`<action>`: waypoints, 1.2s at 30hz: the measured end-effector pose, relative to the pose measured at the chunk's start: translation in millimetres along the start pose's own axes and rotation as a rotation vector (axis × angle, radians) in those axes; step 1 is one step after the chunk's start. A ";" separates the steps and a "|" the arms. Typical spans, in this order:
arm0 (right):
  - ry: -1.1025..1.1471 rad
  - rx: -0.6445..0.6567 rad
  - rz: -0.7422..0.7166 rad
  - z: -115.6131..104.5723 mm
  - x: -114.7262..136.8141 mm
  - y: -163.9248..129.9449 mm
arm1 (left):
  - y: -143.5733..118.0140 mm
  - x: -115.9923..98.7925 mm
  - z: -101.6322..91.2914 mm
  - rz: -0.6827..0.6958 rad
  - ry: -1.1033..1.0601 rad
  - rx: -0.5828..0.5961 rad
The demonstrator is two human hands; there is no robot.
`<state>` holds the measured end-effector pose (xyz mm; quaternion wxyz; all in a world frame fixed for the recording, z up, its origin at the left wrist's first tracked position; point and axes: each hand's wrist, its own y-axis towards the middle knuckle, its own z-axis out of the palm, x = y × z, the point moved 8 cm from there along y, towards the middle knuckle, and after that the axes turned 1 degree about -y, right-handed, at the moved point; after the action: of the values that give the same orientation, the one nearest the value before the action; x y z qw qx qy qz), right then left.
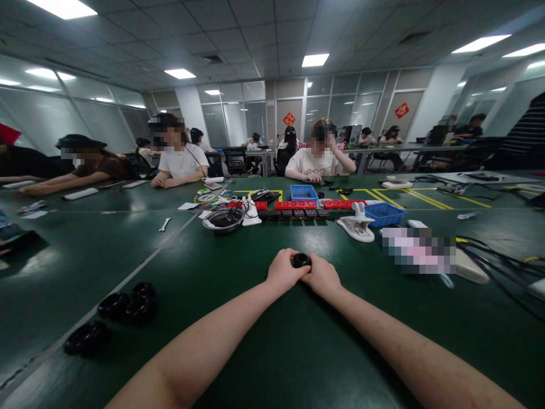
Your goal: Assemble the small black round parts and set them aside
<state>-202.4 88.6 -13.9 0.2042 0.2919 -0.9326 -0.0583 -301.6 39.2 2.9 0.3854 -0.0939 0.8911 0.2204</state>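
Observation:
Out in front of me, my left hand and my right hand are closed around a small black ring-shaped part. The part has a round opening facing up, and the fingers hide its sides. My thumbs meet at its near side. Whether it rests on the green tabletop or is lifted slightly, I cannot tell. At the left lie several glossy black rings of a similar look, among them a near ring, a ring behind it and another ring to the right.
Beyond my hands stand a metal bowl with dark contents, a red power strip, a white clamp and blue trays. A wrench lies left. Black cables run at the right. Several people sit across the table.

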 end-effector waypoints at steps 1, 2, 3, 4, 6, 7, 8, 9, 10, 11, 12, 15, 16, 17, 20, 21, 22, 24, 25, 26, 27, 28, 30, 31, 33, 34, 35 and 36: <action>-0.013 0.001 -0.004 -0.2 0.8 -0.6 | -0.3 -0.5 0.0 0.002 0.003 -0.001; -0.007 0.006 -0.016 -0.2 1.3 -0.7 | -0.3 -1.3 0.1 0.015 0.000 0.008; 0.019 0.009 -0.035 -0.5 1.4 -0.3 | 0.1 -2.6 0.2 0.038 -0.009 0.025; 0.059 0.017 -0.064 -0.9 1.6 0.3 | 0.6 -4.0 0.4 0.069 -0.021 0.051; 0.158 0.060 -0.158 -1.0 3.0 2.2 | 1.9 -6.5 1.0 0.133 -0.046 0.120; 0.209 0.103 -0.217 -0.4 4.3 2.9 | 2.4 -7.3 1.7 0.159 -0.060 0.162; 0.258 0.159 -0.275 0.5 5.7 3.2 | 2.8 -7.8 2.7 0.177 -0.076 0.205; 0.308 0.223 -0.328 1.6 7.2 3.0 | 3.1 -7.9 3.9 0.187 -0.093 0.247; 0.359 0.287 -0.372 2.3 8.6 2.4 | 3.4 -7.7 4.9 0.189 -0.111 0.281; 0.412 0.342 -0.402 2.3 9.6 1.8 | 3.7 -7.5 5.8 0.187 -0.128 0.306; 0.462 0.386 -0.420 1.9 10.3 1.4 | 3.9 -7.2 6.6 0.182 -0.143 0.324; 0.568 0.455 -0.413 0.1 11.0 1.1 | 4.3 -6.1 9.4 0.161 -0.179 0.360; 0.592 0.467 -0.403 -0.1 11.1 1.1 | 4.2 -5.7 10.5 0.156 -0.188 0.371; 0.614 0.479 -0.394 0.0 11.4 0.8 | 4.2 -5.3 11.1 0.152 -0.193 0.377; 0.664 0.511 -0.358 2.4 10.8 0.0 | 4.5 -4.6 10.1 0.159 -0.180 0.365; 0.669 0.517 -0.345 3.6 9.9 0.0 | 4.7 -4.5 9.4 0.165 -0.171 0.357; 0.669 0.519 -0.333 4.9 8.7 0.3 | 4.8 -4.4 8.9 0.168 -0.163 0.350; 0.663 0.515 -0.318 7.1 6.7 1.1 | 4.8 -4.1 8.9 0.170 -0.151 0.346; 0.662 0.514 -0.318 7.9 6.2 1.4 | 4.9 -3.7 9.1 0.167 -0.145 0.344; 0.665 0.511 -0.318 8.5 5.9 1.7 | 5.0 -3.5 9.2 0.166 -0.141 0.341; 0.668 0.512 -0.319 9.0 5.9 1.8 | 5.1 -3.3 9.6 0.165 -0.140 0.341; 0.672 0.513 -0.321 9.2 6.0 2.0 | 5.1 -3.3 10.1 0.165 -0.140 0.344; 0.673 0.509 -0.326 8.9 6.5 2.2 | 5.0 -3.6 10.5 0.168 -0.141 0.346; 0.671 0.505 -0.327 8.6 6.7 2.2 | 5.0 -3.8 10.2 0.171 -0.139 0.341; 0.671 0.503 -0.324 8.6 6.6 2.2 | 4.9 -4.2 8.8 0.174 -0.127 0.323; 0.674 0.500 -0.318 8.9 6.1 2.4 | 4.8 -4.3 8.0 0.172 -0.119 0.310; 0.676 0.496 -0.306 9.6 5.0 2.7 | 4.4 -4.4 7.4 0.169 -0.112 0.296; 0.672 0.485 -0.290 10.5 3.3 3.4 | 3.9 -4.4 7.1 0.164 -0.106 0.283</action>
<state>-211.0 89.4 -21.5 0.4115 0.4620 -0.7504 0.2327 -295.3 46.0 3.0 0.4219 0.0462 0.8963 0.1282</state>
